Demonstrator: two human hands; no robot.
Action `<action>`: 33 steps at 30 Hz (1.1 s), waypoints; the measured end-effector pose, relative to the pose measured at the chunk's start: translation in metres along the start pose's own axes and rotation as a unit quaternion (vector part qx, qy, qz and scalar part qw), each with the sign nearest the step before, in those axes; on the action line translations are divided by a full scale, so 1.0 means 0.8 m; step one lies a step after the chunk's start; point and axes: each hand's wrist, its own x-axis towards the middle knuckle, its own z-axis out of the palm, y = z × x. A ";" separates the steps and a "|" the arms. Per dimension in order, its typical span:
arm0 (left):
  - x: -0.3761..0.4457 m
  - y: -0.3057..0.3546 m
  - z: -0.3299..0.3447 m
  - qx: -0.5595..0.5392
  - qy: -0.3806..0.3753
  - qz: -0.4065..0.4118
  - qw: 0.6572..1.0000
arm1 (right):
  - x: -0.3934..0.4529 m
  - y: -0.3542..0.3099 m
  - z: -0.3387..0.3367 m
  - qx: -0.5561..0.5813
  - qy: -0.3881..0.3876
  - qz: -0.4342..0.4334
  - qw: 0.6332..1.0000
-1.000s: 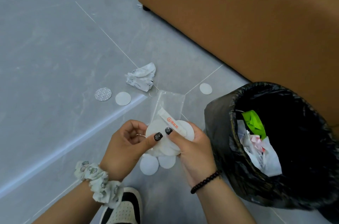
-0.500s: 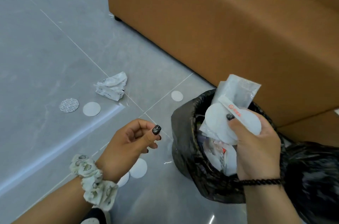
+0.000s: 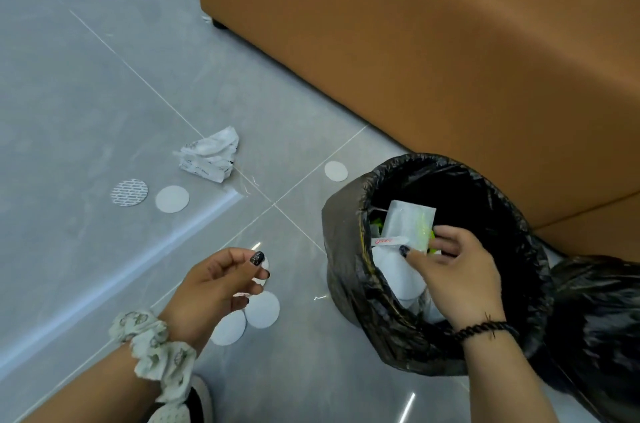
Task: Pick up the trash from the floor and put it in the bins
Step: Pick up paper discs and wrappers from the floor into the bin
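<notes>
Right hand [image 3: 453, 270] down inside mouth of black-bagged round bin [image 3: 349, 249], thumb and fingers pinching clear plastic packet with white paper discs [image 3: 410, 225], low enough to drop clean. Half a second back that bundle was above rim. Left hand [image 3: 214, 287] loosely curled, seems empty, hard to tell. More white discs [image 3: 261, 310] just under it, crumpled white wrapper [image 3: 207, 159] farther ahead.

place: home living room | cues: brown sofa [image 3: 433, 59]; grey floor tiles [image 3: 86, 93]; lined bin [image 3: 349, 249]
</notes>
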 end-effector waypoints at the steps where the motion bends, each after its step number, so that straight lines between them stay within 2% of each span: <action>1: 0.002 -0.003 -0.003 0.001 0.006 -0.004 1.000 | 0.001 0.001 -0.001 -0.003 0.040 -0.013 0.999; 3: 0.007 -0.007 -0.009 0.004 0.015 -0.008 1.000 | -0.001 -0.005 -0.004 0.024 0.128 -0.067 0.989; 5: 0.014 -0.012 -0.015 0.009 0.024 -0.018 1.000 | -0.014 -0.022 -0.002 0.101 0.164 -0.136 0.972; 8: 0.028 -0.026 -0.029 0.020 0.057 -0.041 0.997 | -0.051 -0.055 0.022 0.176 0.113 -0.241 0.948; 10: 0.039 -0.038 -0.042 0.049 0.083 -0.057 0.994 | -0.079 -0.066 0.056 0.178 0.060 -0.308 0.933; 12: 0.051 -0.056 -0.055 0.102 0.092 -0.066 0.988 | -0.101 -0.064 0.097 0.164 -0.003 -0.333 0.928; 15: 0.068 -0.091 -0.070 0.253 0.104 -0.037 0.961 | -0.115 -0.043 0.161 0.126 -0.146 -0.248 0.949; 17: 0.075 -0.108 -0.075 0.390 0.107 -0.001 0.915 | -0.106 -0.022 0.196 0.087 -0.217 -0.146 0.961; 20: 0.079 -0.125 -0.078 0.523 0.047 0.041 0.850 | -0.081 0.010 0.234 0.004 -0.242 -0.068 0.968; 24: 0.077 -0.142 -0.081 0.599 -0.019 0.059 0.799 | -0.062 0.045 0.266 -0.139 -0.275 -0.057 0.950; 28: 0.078 -0.143 -0.090 0.610 -0.029 0.064 0.789 | -0.059 0.062 0.278 -0.262 -0.302 -0.145 0.905; 31: 0.079 -0.140 -0.103 0.605 -0.034 0.043 0.794 | -0.057 0.065 0.279 -0.255 -0.311 -0.136 0.906; 33: 0.077 -0.140 -0.109 0.578 -0.020 0.047 0.814 | -0.059 0.069 0.278 -0.242 -0.300 -0.117 0.915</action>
